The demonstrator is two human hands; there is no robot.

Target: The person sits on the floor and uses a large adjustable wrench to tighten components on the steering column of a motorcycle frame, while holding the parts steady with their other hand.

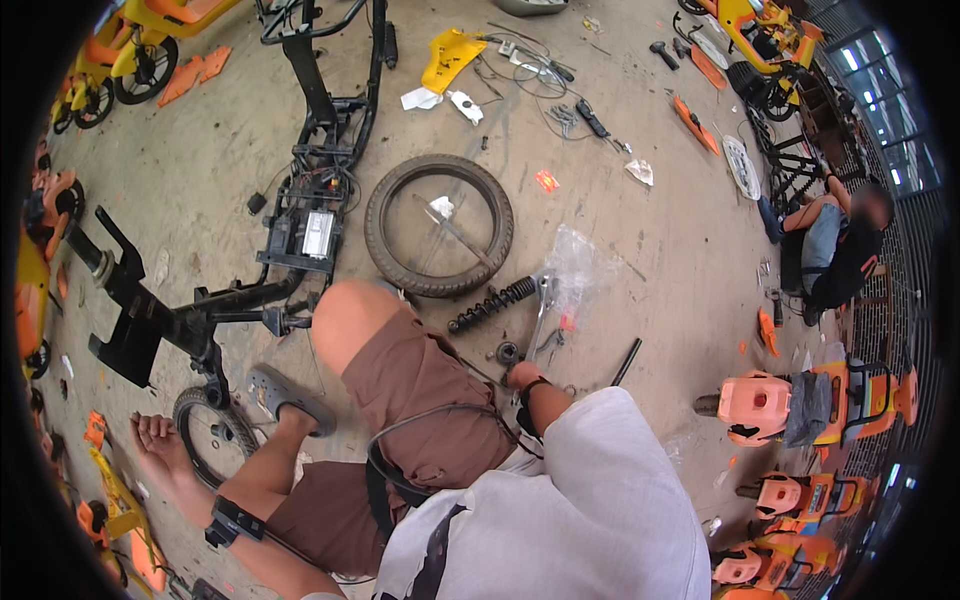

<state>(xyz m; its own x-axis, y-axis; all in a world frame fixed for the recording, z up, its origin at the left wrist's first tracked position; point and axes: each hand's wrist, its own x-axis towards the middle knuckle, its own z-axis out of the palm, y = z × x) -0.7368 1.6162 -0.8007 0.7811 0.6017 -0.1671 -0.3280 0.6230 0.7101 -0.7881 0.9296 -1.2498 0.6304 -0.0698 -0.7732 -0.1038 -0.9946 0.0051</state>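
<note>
My left hand (160, 445) is held out at the left, palm up, with loosely curled fingers and nothing visible in it. Next to it a small wheel with a black tire (190, 404) lies partly hidden behind my leg. Beside my right thigh, my right hand (522, 375) is low by the floor. Its fingers are mostly hidden, and a round dark metal part (508, 353) sits right by them. Just beyond lie a black coil-spring shock absorber (492, 305) and a long silver wrench (541, 312). A black bare scooter frame (240, 300) stands in front of me at the left.
A loose tire (376, 235) lies ahead, with a clear plastic bag (580, 262) right of it. A black rod (627, 362) is near my right arm. A yellow panel (452, 60) lies farther off. Another person (830, 245) sits at the right, above parked orange scooters (760, 408).
</note>
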